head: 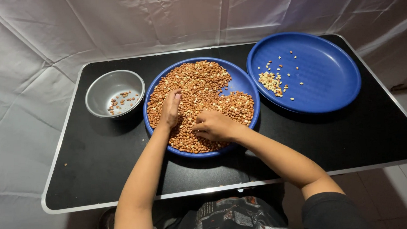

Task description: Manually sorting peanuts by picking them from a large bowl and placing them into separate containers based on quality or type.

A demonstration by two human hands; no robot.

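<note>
Two hands are laid in the peanuts (pixel 198 94): left hand (pixel 171 109) flat, fingers outstretched toward twelve o'clock; right hand (pixel 214 126) curled, fingertips buried at nine o'clock, grip unclear.

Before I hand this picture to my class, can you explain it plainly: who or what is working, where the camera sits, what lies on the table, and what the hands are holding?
No machine here: a person works with two bare hands. The single picture comes from a camera worn on the person's head, looking down, so the arms reach in from the bottom edge.

On the black table stand three dishes. In the middle is a blue plate heaped with reddish-brown peanuts. To its left is a small metal bowl with a few darker nuts in it. To its right is a second blue plate with a small pile of pale kernels.

Both hands rest in the peanut heap. The left hand lies flat on the nuts; the right hand is curled, and whether it pinches anything cannot be told.
</note>
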